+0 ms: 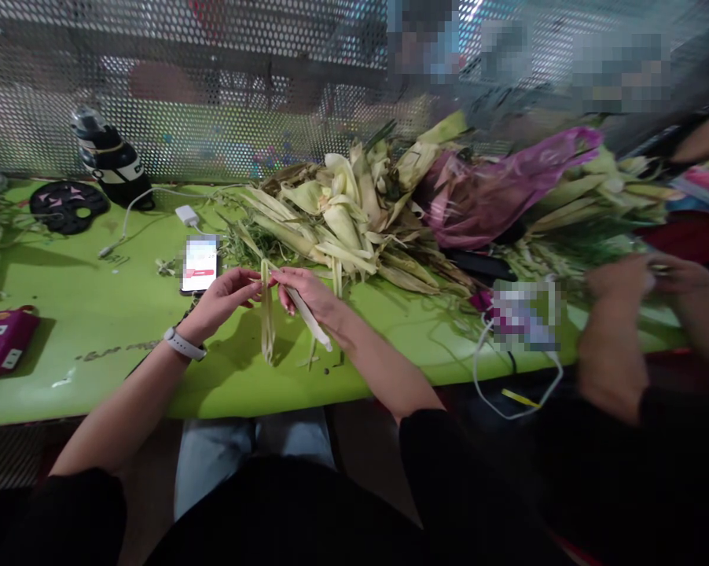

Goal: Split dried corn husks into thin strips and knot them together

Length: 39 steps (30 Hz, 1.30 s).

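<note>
My left hand [229,295], with a white watch on its wrist, pinches a folded strip of corn husk [267,322] that hangs over the green table. Close beside it, my right hand [307,295] grips the same bundle near its top, fingertips almost meeting the left ones. A paler husk strip [308,314] slants down from the right hand across its wrist. Behind both hands lies a large heap of corn husks [343,212], with shredded green strands at its left side. A lit phone [200,263] lies just beyond my left hand.
A black bottle [112,161] and a black round pad [68,206] stand at the back left. A purple power box [5,342] sits at the left edge. Rightward are a pink plastic bag [496,192], a white cable [478,369] and a co-worker's hands [619,287]. Perforated metal mesh [242,102] rises behind.
</note>
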### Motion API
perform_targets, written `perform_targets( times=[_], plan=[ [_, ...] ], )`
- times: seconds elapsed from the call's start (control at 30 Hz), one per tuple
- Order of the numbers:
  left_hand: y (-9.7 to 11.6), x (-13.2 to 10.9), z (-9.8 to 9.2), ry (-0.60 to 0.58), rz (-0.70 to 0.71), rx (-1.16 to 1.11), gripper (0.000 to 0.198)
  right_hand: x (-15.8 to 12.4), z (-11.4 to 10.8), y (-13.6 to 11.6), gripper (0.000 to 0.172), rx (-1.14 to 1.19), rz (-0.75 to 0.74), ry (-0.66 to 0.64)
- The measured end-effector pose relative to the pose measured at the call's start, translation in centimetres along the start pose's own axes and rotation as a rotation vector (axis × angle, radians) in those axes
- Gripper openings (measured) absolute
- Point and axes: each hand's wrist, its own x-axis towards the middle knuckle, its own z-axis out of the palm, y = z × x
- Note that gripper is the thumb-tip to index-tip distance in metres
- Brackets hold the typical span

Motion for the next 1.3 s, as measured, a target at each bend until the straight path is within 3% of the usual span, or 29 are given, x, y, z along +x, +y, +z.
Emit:
perform_targets(
  times=[0.27,0.6,0.7,0.83,0.9,1.03,1.13,1.17,1.23,1.27,1.3],
  plan=[
    [-0.3,0.1,-0.1,-0.025,-0.037,-0.108,0.021,0.5,0.4,0.7,0.019,0.058,0.064,-0.008],
    [-0.3,0.2,0.0,0.066,-0.049,-0.182,0.025,1.2,-0.2,2.1,0.02,0.042,0.015,0.003],
    [-0.4,0.2,-0.1,0.099,-0.06,-0.238,0.027,1.2,-0.6,1.9,0.024,-0.09,-0.078,0.091],
    [-0.4,0.3,0.1,0.162,-0.056,-0.32,0.029,0.9,-1.6,0.6,0.027,-0.315,-0.378,0.321],
    [-0.5,0.4,0.3,0.193,-0.045,-0.355,0.03,0.4,-2.0,-0.3,0.031,-0.342,-0.387,0.268],
    [-0.6,0.5,0.5,0.218,-0.012,-0.334,0.03,-1.0,-2.5,-1.9,0.04,-0.522,-0.038,-0.14],
    [0.4,-0.3,0.3,0.099,-0.066,-0.107,0.028,-2.0,-3.0,-2.9,0.044,-0.657,-0.045,-0.148],
    [0.9,-0.7,0.3,-0.012,-0.111,0.03,0.03,-2.2,-3.2,-3.2,0.044,-0.708,-0.076,-0.093],
    [2.2,-1.6,0.3,-0.377,-0.132,0.242,0.03,-2.7,-3.5,-4.0,0.044,-0.857,-0.114,0.047],
    [2.8,-2.1,0.3,-0.461,-0.042,0.275,0.027,-3.0,-3.6,-4.3,0.044,-0.947,-0.127,0.108],
    [3.3,-2.3,0.3,-0.444,0.109,0.287,0.024,-3.2,-3.6,-4.5,0.043,-1.028,-0.135,0.132]
  ],
)
